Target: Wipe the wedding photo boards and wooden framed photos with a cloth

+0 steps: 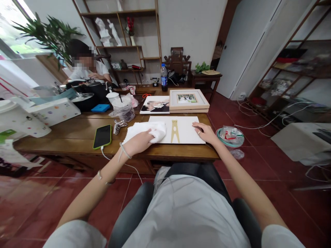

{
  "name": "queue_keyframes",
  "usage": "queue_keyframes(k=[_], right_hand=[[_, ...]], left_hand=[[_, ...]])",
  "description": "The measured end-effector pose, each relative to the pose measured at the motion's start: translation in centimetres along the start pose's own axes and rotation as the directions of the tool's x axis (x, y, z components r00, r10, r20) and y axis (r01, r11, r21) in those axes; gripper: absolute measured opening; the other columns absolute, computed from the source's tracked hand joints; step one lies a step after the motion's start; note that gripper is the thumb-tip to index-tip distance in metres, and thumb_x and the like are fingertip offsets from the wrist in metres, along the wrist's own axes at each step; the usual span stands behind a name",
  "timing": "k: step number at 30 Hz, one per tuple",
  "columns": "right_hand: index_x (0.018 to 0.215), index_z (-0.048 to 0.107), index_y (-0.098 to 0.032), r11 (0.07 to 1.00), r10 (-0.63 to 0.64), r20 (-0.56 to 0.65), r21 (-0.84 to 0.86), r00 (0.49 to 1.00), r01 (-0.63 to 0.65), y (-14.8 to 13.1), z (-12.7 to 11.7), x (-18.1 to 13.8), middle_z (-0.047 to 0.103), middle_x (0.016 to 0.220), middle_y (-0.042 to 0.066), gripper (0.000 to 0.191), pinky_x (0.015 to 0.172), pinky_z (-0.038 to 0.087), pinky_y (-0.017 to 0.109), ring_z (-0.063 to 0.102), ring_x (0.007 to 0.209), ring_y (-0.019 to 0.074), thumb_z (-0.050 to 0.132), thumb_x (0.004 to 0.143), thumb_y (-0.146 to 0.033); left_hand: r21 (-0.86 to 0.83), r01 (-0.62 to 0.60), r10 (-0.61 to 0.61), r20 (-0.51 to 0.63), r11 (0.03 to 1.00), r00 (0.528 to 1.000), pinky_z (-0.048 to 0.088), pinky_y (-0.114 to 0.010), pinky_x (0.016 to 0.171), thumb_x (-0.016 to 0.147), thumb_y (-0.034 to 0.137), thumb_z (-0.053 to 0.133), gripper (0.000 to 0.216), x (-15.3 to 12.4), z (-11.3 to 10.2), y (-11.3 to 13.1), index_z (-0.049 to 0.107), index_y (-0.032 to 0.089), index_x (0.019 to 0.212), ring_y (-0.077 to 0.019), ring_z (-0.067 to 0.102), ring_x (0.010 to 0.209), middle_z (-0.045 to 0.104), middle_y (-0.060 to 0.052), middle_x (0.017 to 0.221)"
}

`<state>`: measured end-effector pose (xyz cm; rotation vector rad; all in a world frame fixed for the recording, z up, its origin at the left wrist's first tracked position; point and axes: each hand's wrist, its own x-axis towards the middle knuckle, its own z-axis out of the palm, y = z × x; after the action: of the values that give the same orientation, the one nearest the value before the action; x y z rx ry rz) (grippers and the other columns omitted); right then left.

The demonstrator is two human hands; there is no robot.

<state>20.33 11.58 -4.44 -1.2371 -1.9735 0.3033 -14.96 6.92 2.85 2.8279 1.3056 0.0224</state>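
Note:
A white rectangular panel (186, 132) lies flat at the table's front edge, with a tan A-shaped piece, like a picture-frame stand (175, 133), on its middle. My left hand (141, 142) is closed on a bunched white cloth (144, 128), which covers the panel's left part. How the fingers grip inside the folds is partly hidden. On the panel's right side rests my right hand (204, 131), open, fingers spread and touching the surface, with a ring on one finger. Just behind the panel are stacked wooden picture frames (190, 107) and a photo print (155, 105).
Left of the cloth lies a charging phone (102, 136), its cable running off the table edge. A bagged cup (122, 107), a blue box (100, 108) and a bottle (164, 78) stand farther back. Another person (88, 67) sits at the far left. A bagged basin (231, 136) is at the right.

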Motion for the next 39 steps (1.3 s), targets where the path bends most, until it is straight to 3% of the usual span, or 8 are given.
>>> queue_keyframes(k=[3, 7, 11, 20, 24, 30, 34, 39], right_hand=[[0.103, 0.073, -0.021, 1.000, 0.007, 0.000, 0.007, 1.000, -0.007, -0.1, 0.0, 0.0, 0.068, 0.122, 0.009, 0.029, 0.107, 0.043, 0.045, 0.061, 0.119, 0.0255, 0.054, 0.082, -0.014], [0.104, 0.072, -0.021, 1.000, 0.003, 0.006, 0.005, 1.000, -0.003, -0.2, -0.2, 0.0, 0.068, 0.123, 0.008, 0.029, 0.107, 0.043, 0.046, 0.061, 0.119, 0.0252, 0.054, 0.083, -0.015], [0.105, 0.072, -0.020, 1.000, 0.003, 0.007, 0.003, 1.000, -0.003, -0.2, -0.2, -0.1, 0.068, 0.123, 0.009, 0.029, 0.108, 0.042, 0.045, 0.060, 0.119, 0.0254, 0.054, 0.083, -0.015], [0.104, 0.072, -0.021, 1.000, 0.002, 0.001, -0.007, 1.000, -0.002, -0.1, -0.1, 0.0, 0.068, 0.122, 0.008, 0.029, 0.107, 0.043, 0.045, 0.061, 0.119, 0.0246, 0.054, 0.083, -0.015], [0.105, 0.072, -0.021, 1.000, 0.004, 0.005, -0.003, 1.000, -0.004, 0.0, 0.0, 0.0, 0.068, 0.123, 0.008, 0.029, 0.107, 0.043, 0.045, 0.061, 0.119, 0.0244, 0.053, 0.083, -0.015], [0.105, 0.072, -0.020, 1.000, 0.009, 0.014, -0.014, 1.000, -0.009, 0.0, -0.1, 0.0, 0.067, 0.124, 0.009, 0.029, 0.108, 0.043, 0.045, 0.060, 0.119, 0.0246, 0.053, 0.084, -0.016], [0.105, 0.071, -0.021, 1.000, 0.008, 0.015, -0.014, 1.000, -0.008, -0.1, -0.1, 0.0, 0.067, 0.124, 0.008, 0.028, 0.108, 0.042, 0.044, 0.061, 0.119, 0.0236, 0.053, 0.084, -0.015], [0.104, 0.072, -0.022, 1.000, 0.016, 0.008, 0.014, 1.000, -0.016, -0.1, -0.1, -0.1, 0.068, 0.123, 0.007, 0.029, 0.108, 0.042, 0.044, 0.061, 0.119, 0.0233, 0.054, 0.083, -0.015]], left_hand=[[-0.002, 0.013, -0.013, -0.006, 1.000, 1.000, 0.042, -0.042, 0.104, 0.093, 0.023, 0.046, 0.023, 3.0, 1.0, -1.8, 0.068, 0.014, 0.094, -0.0291, 0.053, 0.124, 0.069, -0.014, 0.113], [-0.051, 0.061, -0.067, -0.136, 0.997, 0.988, 0.033, -0.047, 0.110, 0.099, 0.036, 0.037, 0.037, 6.4, 2.5, -3.6, 0.065, 0.012, 0.105, -0.0302, 0.036, 0.138, 0.060, -0.015, 0.130], [-0.026, 0.100, -0.103, -0.134, 0.995, 0.986, 0.030, -0.049, 0.110, 0.099, 0.033, 0.036, 0.037, 7.9, 3.1, -3.8, 0.063, 0.012, 0.112, -0.0308, 0.030, 0.142, 0.057, -0.015, 0.134], [0.016, -0.083, 0.083, -0.011, 0.996, 0.996, 0.040, -0.042, 0.104, 0.096, 0.017, 0.042, 0.027, 3.3, 0.4, 2.6, 0.067, 0.013, 0.103, -0.0303, 0.045, 0.133, 0.068, -0.014, 0.115], [-0.045, -0.122, 0.121, -0.020, 0.992, 0.992, 0.046, -0.037, 0.096, 0.098, 0.024, 0.044, 0.027, 0.4, -0.2, 3.7, 0.068, 0.015, 0.092, -0.0271, 0.058, 0.117, 0.069, -0.014, 0.108], [-0.119, -0.153, 0.139, -0.116, 0.981, 0.983, 0.031, -0.044, 0.112, 0.089, 0.044, 0.059, 0.033, 0.6, 0.9, 1.7, 0.071, 0.016, 0.101, -0.0306, 0.038, 0.136, 0.045, -0.015, 0.144], [-0.090, -0.030, 0.028, -0.021, 0.995, 0.999, 0.026, -0.052, 0.112, 0.087, 0.050, 0.058, 0.042, 3.4, 1.5, -0.3, 0.069, 0.014, 0.106, -0.0374, 0.013, 0.146, 0.025, -0.019, 0.156], [-0.011, 0.060, -0.059, 0.048, 0.998, 0.997, 0.024, -0.054, 0.111, 0.094, 0.050, 0.043, 0.048, 7.7, 1.3, -2.7, 0.065, 0.011, 0.110, -0.0347, 0.014, 0.147, 0.022, -0.021, 0.157]])
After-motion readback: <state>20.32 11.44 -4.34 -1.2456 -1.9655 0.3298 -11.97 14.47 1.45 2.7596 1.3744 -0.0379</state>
